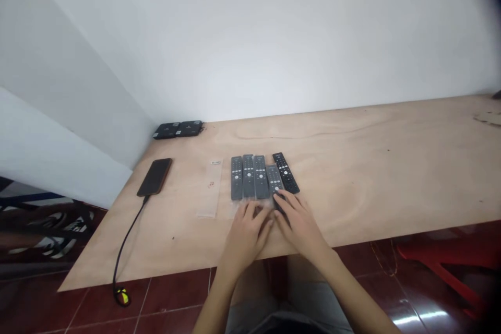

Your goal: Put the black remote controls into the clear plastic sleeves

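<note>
Three remote controls in clear plastic sleeves, the left one [236, 177], the middle one [248, 172] and the right one [261, 177], lie side by side on the table. My left hand [245, 235] rests at their near ends, fingers bent but apart, fingertips at the plastic. A fourth sleeved remote control [275, 177] lies slightly nearer to me and tilted. My right hand [301, 224] has its thumb and fingers around that remote's near end, covering part of it. Right of it is a bare black remote control [286, 173], slanted, close to my right fingers.
A flat clear plastic sleeve [210, 188] lies left of the remotes. Farther left is a phone [155, 176] with a black cable [127, 235] hanging over the table edge. Two black boxes [189, 128] sit by the wall [274, 36]. A red chair [450, 253] stands at right.
</note>
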Action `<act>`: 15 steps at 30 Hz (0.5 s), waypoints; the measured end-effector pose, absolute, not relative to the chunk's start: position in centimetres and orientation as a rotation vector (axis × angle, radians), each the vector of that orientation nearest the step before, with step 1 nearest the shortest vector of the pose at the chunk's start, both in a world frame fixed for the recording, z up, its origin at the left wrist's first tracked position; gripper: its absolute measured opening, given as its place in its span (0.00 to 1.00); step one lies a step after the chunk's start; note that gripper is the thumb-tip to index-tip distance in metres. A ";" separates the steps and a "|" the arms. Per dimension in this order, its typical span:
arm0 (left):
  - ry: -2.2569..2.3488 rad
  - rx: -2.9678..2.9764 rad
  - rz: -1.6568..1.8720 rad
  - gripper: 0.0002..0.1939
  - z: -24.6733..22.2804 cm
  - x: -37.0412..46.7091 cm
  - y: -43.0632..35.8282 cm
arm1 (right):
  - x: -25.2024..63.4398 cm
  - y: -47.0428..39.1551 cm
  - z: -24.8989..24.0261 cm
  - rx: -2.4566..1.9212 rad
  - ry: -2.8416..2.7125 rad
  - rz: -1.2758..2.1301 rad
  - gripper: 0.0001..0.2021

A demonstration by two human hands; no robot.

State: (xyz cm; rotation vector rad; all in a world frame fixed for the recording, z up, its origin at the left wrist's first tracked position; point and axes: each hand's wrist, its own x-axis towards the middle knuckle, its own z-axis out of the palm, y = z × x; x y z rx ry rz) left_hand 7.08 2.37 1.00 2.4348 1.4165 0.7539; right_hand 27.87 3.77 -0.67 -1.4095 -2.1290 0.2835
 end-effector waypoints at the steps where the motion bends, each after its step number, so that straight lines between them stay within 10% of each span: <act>1: 1.417 2.435 0.740 0.14 1.0 7.1 2.3 | 27.7 4.4 -0.6 -1.433 -2.140 0.268 0.22; 9: 1.416 2.440 0.720 0.29 0.7 7.1 2.4 | 26.6 7.2 -0.7 -1.493 -2.117 0.132 0.19; 15: 1.380 2.454 0.713 0.22 1.2 7.2 2.3 | 28.4 4.3 -0.9 -1.400 -2.054 0.190 0.11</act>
